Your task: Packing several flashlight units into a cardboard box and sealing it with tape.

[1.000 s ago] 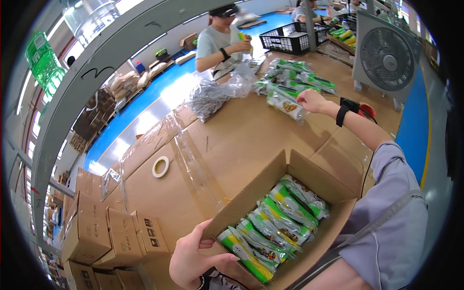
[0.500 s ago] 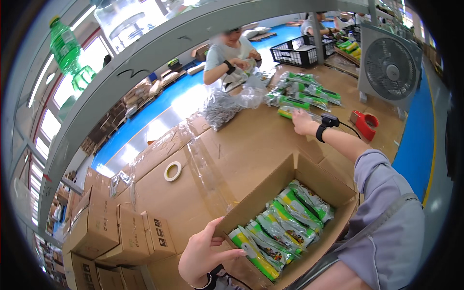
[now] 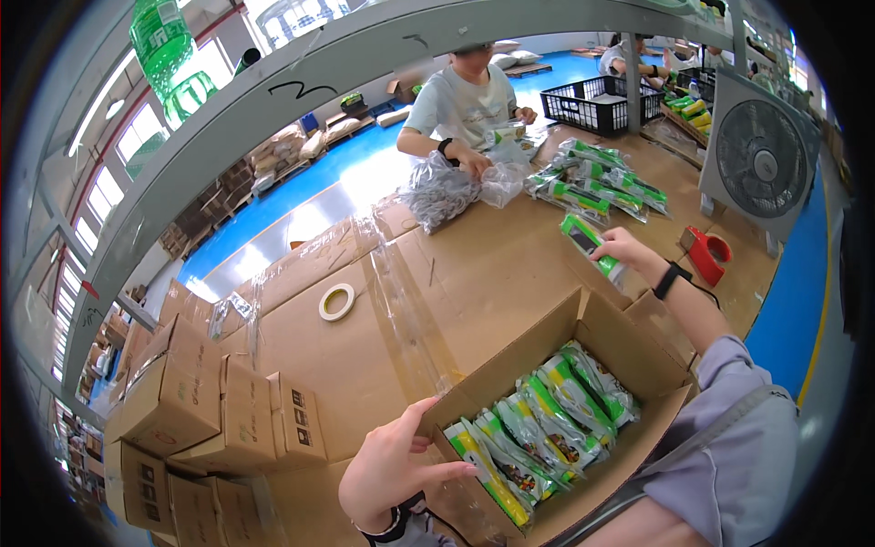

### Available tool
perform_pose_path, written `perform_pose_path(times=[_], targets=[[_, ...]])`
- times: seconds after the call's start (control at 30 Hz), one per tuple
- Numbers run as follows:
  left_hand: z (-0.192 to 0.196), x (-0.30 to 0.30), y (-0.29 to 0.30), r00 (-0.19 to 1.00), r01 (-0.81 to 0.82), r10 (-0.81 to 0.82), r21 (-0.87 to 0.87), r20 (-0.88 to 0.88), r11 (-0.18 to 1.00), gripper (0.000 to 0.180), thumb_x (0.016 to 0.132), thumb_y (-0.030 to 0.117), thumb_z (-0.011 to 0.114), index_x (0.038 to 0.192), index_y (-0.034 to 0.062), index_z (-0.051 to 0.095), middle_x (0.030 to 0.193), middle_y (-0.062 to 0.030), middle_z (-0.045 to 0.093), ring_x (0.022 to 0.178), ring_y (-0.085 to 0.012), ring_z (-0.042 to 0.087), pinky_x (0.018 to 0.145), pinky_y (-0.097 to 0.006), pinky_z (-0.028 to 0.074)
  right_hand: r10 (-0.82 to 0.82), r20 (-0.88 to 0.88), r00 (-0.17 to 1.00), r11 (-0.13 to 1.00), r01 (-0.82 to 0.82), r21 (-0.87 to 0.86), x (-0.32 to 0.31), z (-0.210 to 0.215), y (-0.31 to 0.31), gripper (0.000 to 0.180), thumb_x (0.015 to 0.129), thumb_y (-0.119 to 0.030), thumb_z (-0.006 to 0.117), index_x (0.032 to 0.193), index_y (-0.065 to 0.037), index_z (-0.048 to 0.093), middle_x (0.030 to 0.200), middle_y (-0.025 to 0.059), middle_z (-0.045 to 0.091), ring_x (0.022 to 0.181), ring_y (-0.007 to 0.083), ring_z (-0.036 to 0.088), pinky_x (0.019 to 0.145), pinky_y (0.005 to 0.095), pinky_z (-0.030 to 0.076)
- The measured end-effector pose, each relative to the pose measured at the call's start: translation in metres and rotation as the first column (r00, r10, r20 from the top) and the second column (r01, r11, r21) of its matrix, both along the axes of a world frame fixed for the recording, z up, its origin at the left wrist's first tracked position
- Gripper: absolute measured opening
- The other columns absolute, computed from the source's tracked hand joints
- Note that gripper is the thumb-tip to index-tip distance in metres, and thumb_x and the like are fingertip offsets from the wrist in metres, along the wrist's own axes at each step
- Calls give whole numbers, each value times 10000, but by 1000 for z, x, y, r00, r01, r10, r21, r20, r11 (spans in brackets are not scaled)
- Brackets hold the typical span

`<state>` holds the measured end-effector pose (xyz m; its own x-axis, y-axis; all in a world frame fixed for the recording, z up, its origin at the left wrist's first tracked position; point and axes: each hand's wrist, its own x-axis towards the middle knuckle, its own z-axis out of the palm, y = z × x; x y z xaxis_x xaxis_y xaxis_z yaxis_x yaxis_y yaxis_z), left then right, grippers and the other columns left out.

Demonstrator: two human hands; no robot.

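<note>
An open cardboard box [image 3: 629, 342] stands in front of me. Several clear-wrapped green, white and yellow packets [image 3: 547, 415] lie in a row inside. My left hand [image 3: 392, 469] grips the box's left wall, thumb on the near side and fingers behind. Beyond the box's far corner, my right hand [image 3: 633, 255] holds one green-and-white packet [image 3: 583, 237] above the table, pinched at its near end. A pile of similar wrapped packets [image 3: 597, 178] lies just past that hand. What the packets contain is not clear.
A red tape dispenser [image 3: 706, 255] and a grey fan [image 3: 761, 150] stand at right. A tape roll [image 3: 336, 302] lies mid-table; closed cartons [image 3: 173, 387] are stacked at left. Across the table, a person [image 3: 469, 105] handles grey bagged items [image 3: 437, 191]. A metal beam [image 3: 365, 59] crosses above.
My right hand has lifted a packet off the table by the pile and drawn it nearer the box. My left hand keeps its grip. The person opposite has reached toward the grey bags.
</note>
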<state>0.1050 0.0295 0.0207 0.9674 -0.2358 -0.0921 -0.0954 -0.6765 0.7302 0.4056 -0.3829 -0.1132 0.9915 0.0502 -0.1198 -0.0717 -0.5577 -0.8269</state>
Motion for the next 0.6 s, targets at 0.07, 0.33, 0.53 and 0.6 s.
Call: perform_pose_path(times=[0.07,0.33,0.53,0.6], targets=[[1,4,-2,1000,18,-18,35,2,999,885,611,487,834,1272,15,486,995,-175,675,869,-285,687,760,-340,556,-6,-44,999,942,21,334,-28,-14,-16,339,721,-210,713,954,25,636,922,146,665,820,247,657,743,362,525],[5,0,-8,994,-29,28,-11,-109,1000,902,598,298,898,1299,-33,438,1054,-131,648,923,-178,647,831,-315,532,5,-210,978,167,207,964,-106,-39,-14,400,851,-228,656,1149,9,534,990,126,649,857,214,654,779,342,539],[21,-4,-24,997,-6,3,-48,-76,999,626,703,4,771,1258,-6,481,959,-76,666,795,-108,606,718,-269,520,-38,-120,992,282,126,951,-112,-61,4,272,811,-125,675,1025,18,589,1002,100,641,898,200,631,849,363,515],[22,-4,-25,989,-52,34,-123,-147,991,613,714,-13,756,1261,-1,479,958,-74,665,806,-107,607,721,-267,520,-68,-122,990,268,136,954,-114,-65,5,262,805,-103,672,1020,19,588,983,97,641,902,201,628,864,368,506]])
